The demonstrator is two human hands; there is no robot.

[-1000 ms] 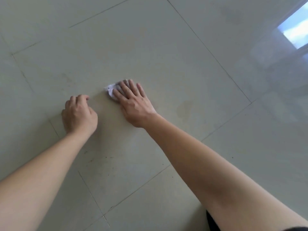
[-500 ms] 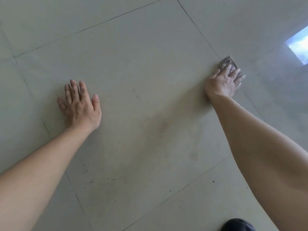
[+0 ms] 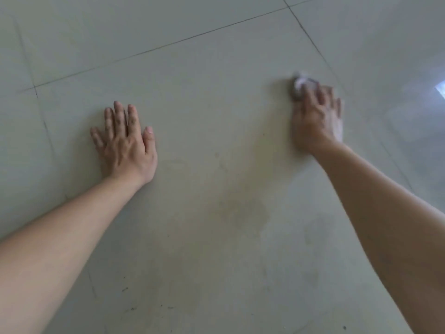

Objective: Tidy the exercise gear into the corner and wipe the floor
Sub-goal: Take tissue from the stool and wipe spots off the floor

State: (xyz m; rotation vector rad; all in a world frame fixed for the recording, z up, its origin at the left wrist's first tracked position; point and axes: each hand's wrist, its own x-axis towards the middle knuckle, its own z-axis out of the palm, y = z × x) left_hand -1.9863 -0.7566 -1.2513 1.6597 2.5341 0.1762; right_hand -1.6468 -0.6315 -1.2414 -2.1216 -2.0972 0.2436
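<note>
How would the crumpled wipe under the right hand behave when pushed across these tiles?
Probably soft and floppy: the crumpled wipe is bunched into a wad under the right hand. It is likely light and should slide easily, since the floor tile looks smooth and glossy.

I watched the right hand (image 3: pixel 317 119) sweep the cloth (image 3: pixel 299 89) from just beside the left hand (image 3: pixel 125 143) out toward 3 o'clock. It then came back off the tile seam (image 3: pixel 313 44), fingers swinging from 1 to 12 o'clock. The left hand uncurled from a fist and went flat.
</note>
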